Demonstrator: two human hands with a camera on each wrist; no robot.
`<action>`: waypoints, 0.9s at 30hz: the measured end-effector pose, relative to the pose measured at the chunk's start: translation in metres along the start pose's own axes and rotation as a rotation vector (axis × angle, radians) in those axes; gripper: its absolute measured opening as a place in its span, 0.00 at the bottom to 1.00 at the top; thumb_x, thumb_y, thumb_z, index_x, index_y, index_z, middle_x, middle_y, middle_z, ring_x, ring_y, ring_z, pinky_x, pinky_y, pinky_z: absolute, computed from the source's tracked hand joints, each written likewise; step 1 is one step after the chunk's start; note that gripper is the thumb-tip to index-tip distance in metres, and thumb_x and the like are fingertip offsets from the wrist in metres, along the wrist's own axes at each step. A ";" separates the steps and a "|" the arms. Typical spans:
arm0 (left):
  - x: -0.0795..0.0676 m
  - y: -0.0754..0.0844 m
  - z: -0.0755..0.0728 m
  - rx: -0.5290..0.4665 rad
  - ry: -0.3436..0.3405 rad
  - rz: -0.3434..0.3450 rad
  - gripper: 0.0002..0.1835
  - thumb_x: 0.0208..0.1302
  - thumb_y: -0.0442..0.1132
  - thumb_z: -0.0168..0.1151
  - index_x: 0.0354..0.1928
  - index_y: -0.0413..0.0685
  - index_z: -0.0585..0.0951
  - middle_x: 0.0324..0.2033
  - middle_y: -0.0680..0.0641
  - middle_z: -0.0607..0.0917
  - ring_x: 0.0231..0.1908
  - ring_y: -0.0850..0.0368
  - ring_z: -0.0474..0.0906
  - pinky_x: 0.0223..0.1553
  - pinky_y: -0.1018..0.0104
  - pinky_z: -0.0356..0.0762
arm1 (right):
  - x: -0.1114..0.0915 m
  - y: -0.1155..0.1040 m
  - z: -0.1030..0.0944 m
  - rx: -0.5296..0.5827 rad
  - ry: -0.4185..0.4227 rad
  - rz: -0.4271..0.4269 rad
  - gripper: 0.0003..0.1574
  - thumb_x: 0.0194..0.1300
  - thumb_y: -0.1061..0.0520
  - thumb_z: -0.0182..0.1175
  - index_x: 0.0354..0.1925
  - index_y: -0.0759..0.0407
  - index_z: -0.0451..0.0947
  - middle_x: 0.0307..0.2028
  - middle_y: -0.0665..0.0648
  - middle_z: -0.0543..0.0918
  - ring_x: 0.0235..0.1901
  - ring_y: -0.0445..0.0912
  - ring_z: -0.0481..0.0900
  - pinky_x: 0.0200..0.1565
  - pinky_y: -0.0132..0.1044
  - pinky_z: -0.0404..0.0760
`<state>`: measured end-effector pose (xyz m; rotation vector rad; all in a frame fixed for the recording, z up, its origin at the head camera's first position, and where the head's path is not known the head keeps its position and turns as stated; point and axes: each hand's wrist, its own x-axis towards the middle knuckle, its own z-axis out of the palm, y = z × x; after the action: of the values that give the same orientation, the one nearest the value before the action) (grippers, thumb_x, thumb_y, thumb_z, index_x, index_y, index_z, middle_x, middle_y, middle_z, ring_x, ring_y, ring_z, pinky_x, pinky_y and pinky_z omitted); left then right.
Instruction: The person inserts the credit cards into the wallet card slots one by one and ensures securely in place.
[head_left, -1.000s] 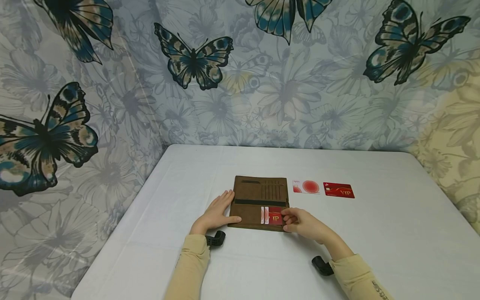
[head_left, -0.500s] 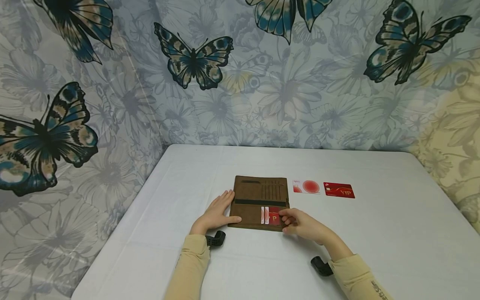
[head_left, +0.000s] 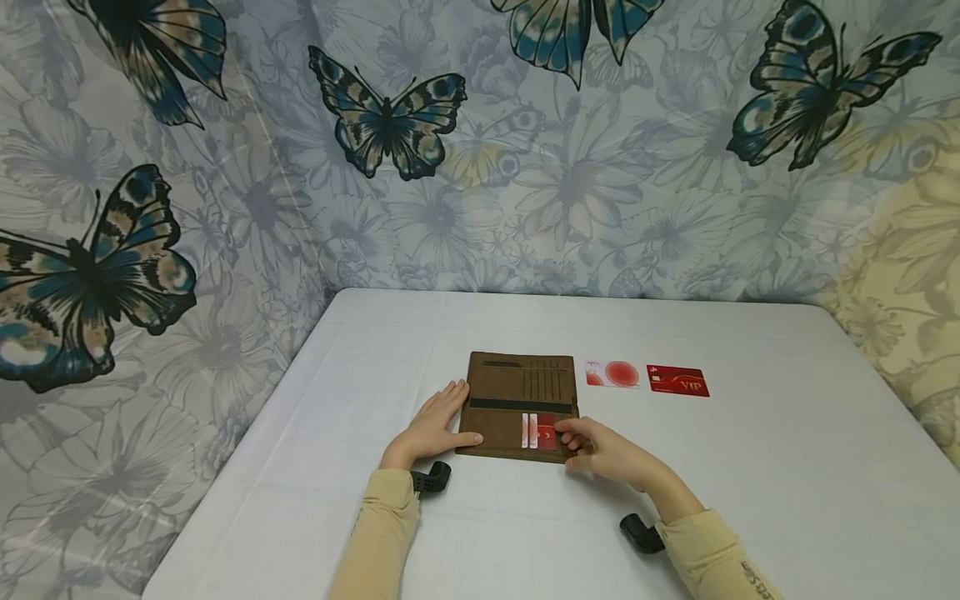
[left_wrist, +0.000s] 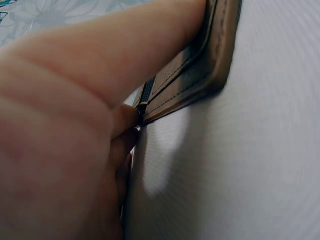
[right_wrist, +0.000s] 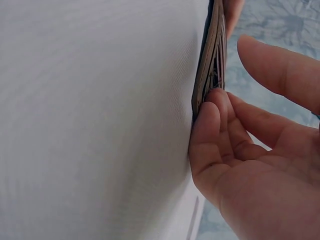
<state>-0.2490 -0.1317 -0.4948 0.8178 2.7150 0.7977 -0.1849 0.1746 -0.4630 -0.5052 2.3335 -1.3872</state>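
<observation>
A brown wallet (head_left: 492, 432) lies unfolded, with card slots across its far half. On its near half, a red card (head_left: 546, 432) shows beside two narrow pale card edges (head_left: 528, 431). My left hand (head_left: 432, 427) rests flat along the wallet's left side, its thumb (left_wrist: 125, 55) laid over the near half. At the wallet's right side, my right hand (head_left: 606, 450) touches the red card's right edge with its fingertips. In the right wrist view, its bent fingers (right_wrist: 206, 120) press at the wallet's layered edge, while the thumb (right_wrist: 275, 70) stands apart from them.
Right of the wallet lie a white card with a red disc (head_left: 621, 374) and a red VIP card (head_left: 678, 381). The white-covered table (head_left: 787, 467) backs onto a butterfly-patterned wall cloth (head_left: 570, 192). Both wrists carry black cameras.
The red card has slid left into the wallet, so less of its printing shows. My right fingertips have moved slightly left with it. The left hand has kept its place.
</observation>
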 end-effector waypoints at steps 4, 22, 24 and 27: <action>0.000 0.000 0.000 -0.003 -0.003 -0.001 0.50 0.57 0.60 0.60 0.71 0.40 0.49 0.71 0.43 0.47 0.69 0.52 0.37 0.67 0.56 0.34 | 0.000 0.000 0.000 -0.006 -0.003 -0.009 0.33 0.55 0.66 0.64 0.57 0.72 0.65 0.41 0.57 0.69 0.42 0.51 0.65 0.41 0.32 0.71; 0.001 -0.003 0.001 0.007 -0.012 0.001 0.51 0.57 0.62 0.59 0.72 0.40 0.48 0.71 0.43 0.46 0.69 0.53 0.37 0.67 0.56 0.34 | -0.003 -0.004 0.002 -0.069 -0.009 0.012 0.36 0.56 0.63 0.65 0.60 0.71 0.64 0.43 0.57 0.68 0.44 0.51 0.64 0.46 0.39 0.71; 0.001 -0.003 0.001 0.005 -0.008 0.003 0.51 0.57 0.61 0.59 0.71 0.40 0.48 0.71 0.43 0.47 0.69 0.52 0.37 0.67 0.56 0.34 | -0.003 -0.004 0.002 -0.077 -0.008 0.014 0.36 0.56 0.63 0.65 0.60 0.71 0.65 0.43 0.57 0.69 0.44 0.51 0.64 0.46 0.39 0.71; 0.001 -0.003 0.001 0.004 -0.007 0.001 0.51 0.57 0.61 0.59 0.71 0.40 0.49 0.71 0.43 0.47 0.69 0.53 0.37 0.67 0.56 0.34 | -0.003 -0.003 0.002 -0.076 -0.010 0.008 0.35 0.56 0.62 0.65 0.60 0.71 0.65 0.43 0.57 0.69 0.44 0.51 0.64 0.45 0.38 0.71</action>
<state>-0.2511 -0.1329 -0.4974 0.8216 2.7113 0.7887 -0.1806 0.1732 -0.4604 -0.5227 2.3850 -1.2940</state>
